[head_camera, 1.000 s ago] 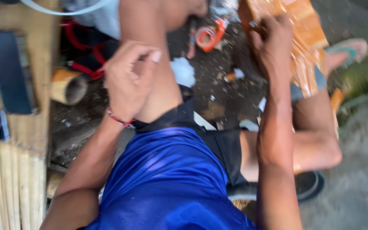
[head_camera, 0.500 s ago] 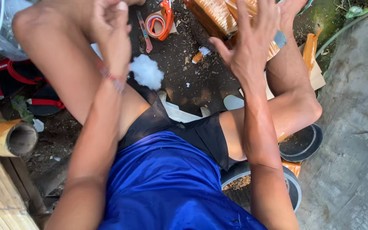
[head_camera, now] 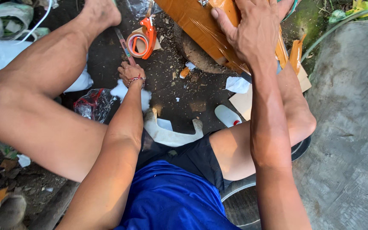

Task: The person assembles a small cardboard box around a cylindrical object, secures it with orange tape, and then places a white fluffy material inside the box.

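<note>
Fingers spread, the right hand [head_camera: 254,32] presses flat on a taped orange-brown parcel [head_camera: 201,30] — the left hand [head_camera: 130,73] curls around a cutter [head_camera: 124,46] beside an orange tape dispenser [head_camera: 143,39].

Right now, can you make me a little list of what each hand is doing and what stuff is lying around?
left hand: down on the ground, closed around a thin stick-like tool
right hand: spread flat on an orange-brown wrapped bundle
near left hand: orange tape dispenser, white fluff
between the legs: white plastic piece
ground: dark dirt with scraps
right side: grey concrete slab
</note>
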